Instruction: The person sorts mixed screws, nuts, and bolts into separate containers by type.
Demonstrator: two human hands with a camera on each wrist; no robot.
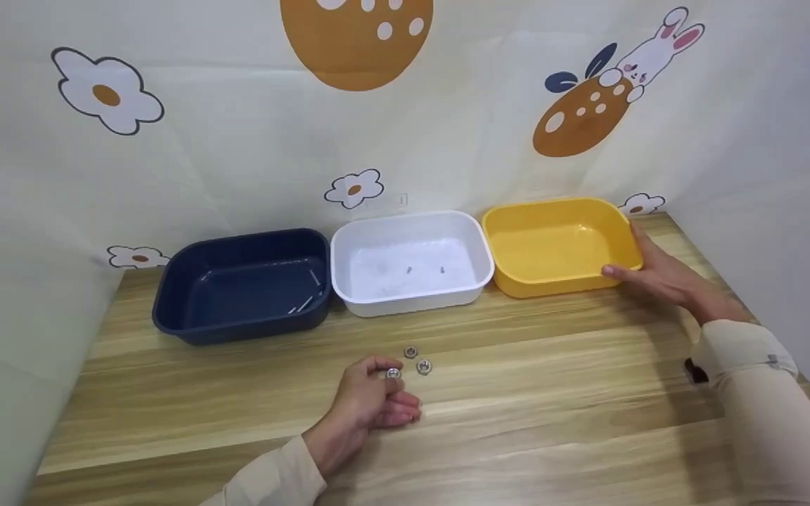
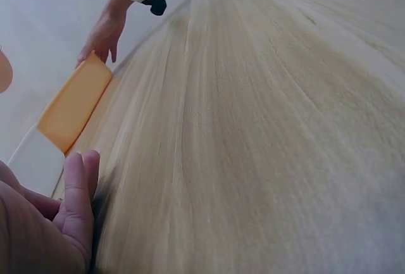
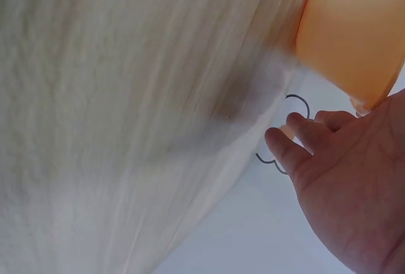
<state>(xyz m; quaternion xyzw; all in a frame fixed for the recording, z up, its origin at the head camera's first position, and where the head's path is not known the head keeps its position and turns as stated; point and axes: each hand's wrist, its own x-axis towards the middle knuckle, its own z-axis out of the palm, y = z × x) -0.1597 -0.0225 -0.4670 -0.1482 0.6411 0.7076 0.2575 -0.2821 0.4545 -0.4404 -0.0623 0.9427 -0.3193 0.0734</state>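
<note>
Only the head view clearly shows the left fingers (image 1: 377, 362) pinching a nut (image 1: 393, 373) (right fingers (image 1: 646, 247) grip the yellow bin (image 1: 549, 287)).

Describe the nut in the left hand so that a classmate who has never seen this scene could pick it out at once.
On the wooden table, find the white tub, middle of three in a row. In front of it, the left hand pinches a small, shiny metal nut. Being held sets it apart: the two similar nuts beside it lie loose on the table.
</note>
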